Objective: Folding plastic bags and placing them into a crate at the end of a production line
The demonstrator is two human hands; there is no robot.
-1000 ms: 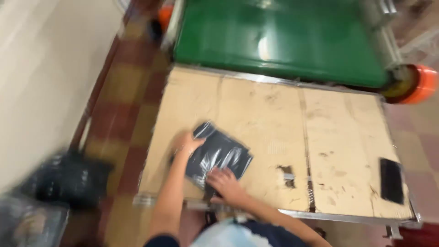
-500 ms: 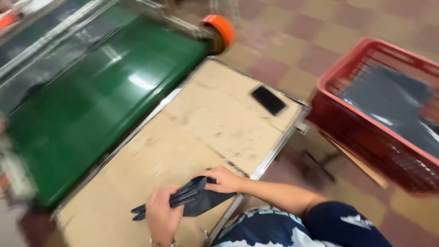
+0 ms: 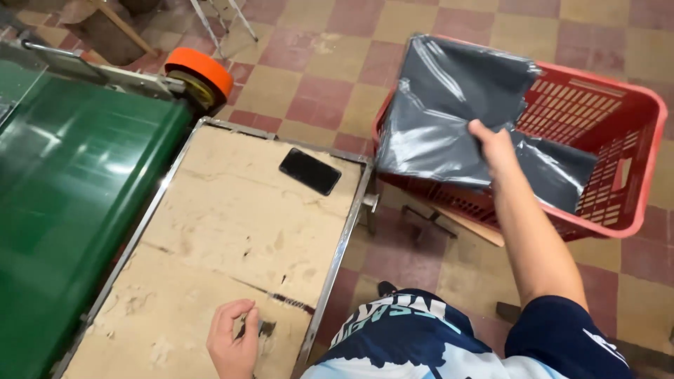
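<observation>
Hands: we have one hand far out and one hand close in.
Right hand: our right hand (image 3: 493, 144) reaches out over the red plastic basket (image 3: 635, 175) and pinches a dark grey plastic bag (image 3: 442, 112) at its edge.
Left hand: our left hand (image 3: 234, 340) rests on the worn wooden table (image 3: 232, 231), fingers curled in, touching a small dark thing (image 3: 265, 328) that we cannot make out. It holds no bag.
What changed: half a second ago both our hands were on a dark bag at the near edge of the table. Now that bag is gone from the table, and our right arm has swung over to the basket.
Where the bag is: it hangs up in the air at the basket's near rim, partly above more dark bags (image 3: 554, 172) lying inside.
What that means: we think the bag work has moved from the table to the basket.
Nearby: a black phone (image 3: 309, 170) lies flat on the table, well apart from both hands. A green conveyor belt (image 3: 63, 189) with an orange roller (image 3: 200, 70) sits beside the table.
</observation>
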